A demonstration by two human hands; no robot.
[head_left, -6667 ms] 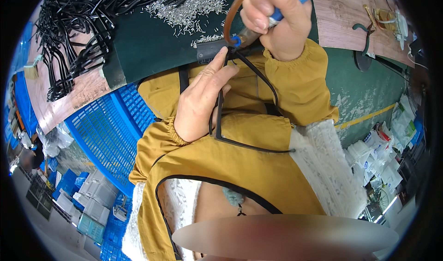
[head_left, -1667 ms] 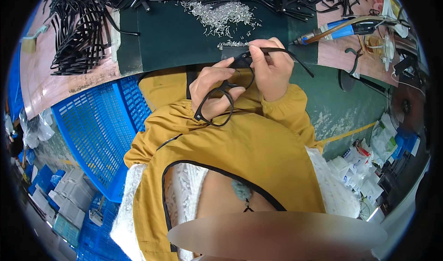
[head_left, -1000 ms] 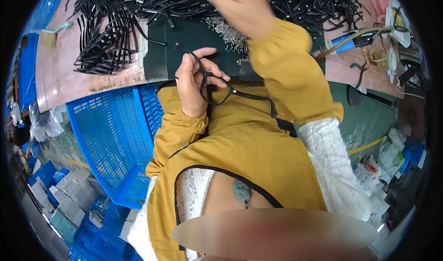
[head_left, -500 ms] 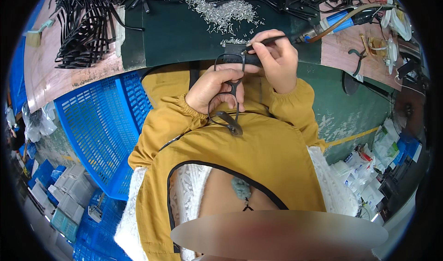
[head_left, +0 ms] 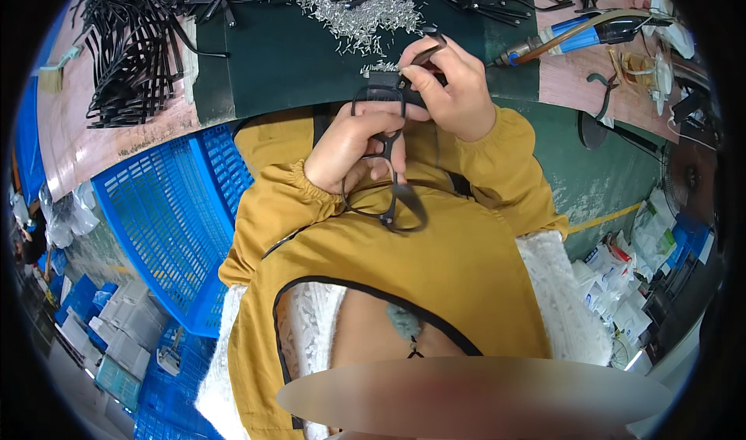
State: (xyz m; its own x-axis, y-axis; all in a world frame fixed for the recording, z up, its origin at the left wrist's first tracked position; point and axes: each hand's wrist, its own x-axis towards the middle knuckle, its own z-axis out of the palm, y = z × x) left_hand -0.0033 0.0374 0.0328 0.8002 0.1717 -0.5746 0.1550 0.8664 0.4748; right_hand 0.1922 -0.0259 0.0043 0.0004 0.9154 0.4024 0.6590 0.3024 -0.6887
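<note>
Currently gripping a black, plastic-looking eyeglass frame (head_left: 388,146) in the bare left hand (head_left: 353,141), with fingers bent around the middle, near the bridge, and one finger stretched toward the right hand (head_left: 458,86). Held lengthwise in front of the body, with one rim at the near edge of the pinkish wooden table (head_left: 78,160) and the other over the mustard-yellow garment (head_left: 466,284). Pinching a slim, dark temple arm (head_left: 429,51) in the bare right hand, between thumb and bent fingers, near the far rim; cannot tell whether joined there. Angled off the near rim, a second, blurred dark temple arm (head_left: 412,211). Behind the far rim, a small dark grey block (head_left: 381,78); cannot tell whether touching. Beyond that, on a dark green mat (head_left: 272,67), a loose heap of tiny silver pins (head_left: 361,20). To the left, a thick bundle of black temple arms (head_left: 132,82); to the right, lying down, a blue power tool (head_left: 571,40).
</note>
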